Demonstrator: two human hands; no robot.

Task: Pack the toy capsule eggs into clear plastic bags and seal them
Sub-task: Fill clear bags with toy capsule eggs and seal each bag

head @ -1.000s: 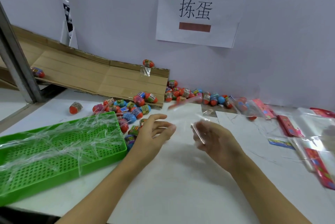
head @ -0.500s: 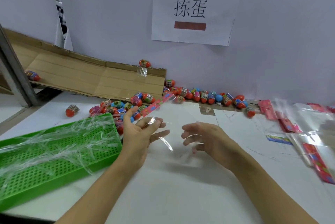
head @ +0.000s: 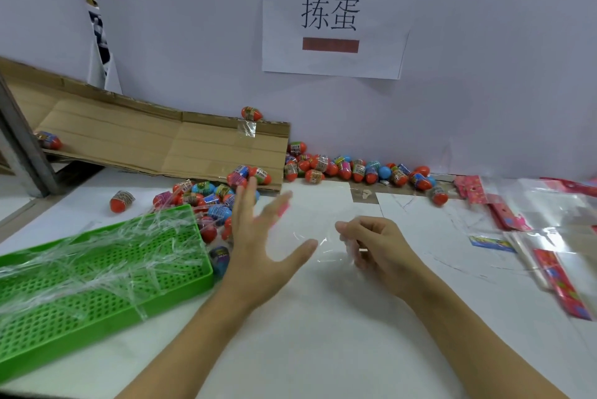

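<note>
A clear plastic bag [head: 318, 221] with a pink-red top strip hangs just above the white table between my hands. My right hand [head: 374, 248] pinches its crinkled near edge with curled fingers. My left hand [head: 258, 237] is spread flat with straight fingers at the bag's left side, blurred; whether it touches the film I cannot tell. Several toy capsule eggs [head: 210, 201], red and blue with printed bands, lie heaped just beyond my left hand. More eggs [head: 355, 169] line the foot of the wall.
A green perforated tray [head: 97, 272] strewn with clear film strips sits at the left. A cardboard ramp [head: 145, 140] slopes down from the left, with single eggs on it. A stack of clear bags with red headers [head: 549, 227] lies at the right.
My left hand has opened wide and lifted its fingers away from me. The right hand has curled tighter on the bag's edge and the bag has swung flatter between the hands.
</note>
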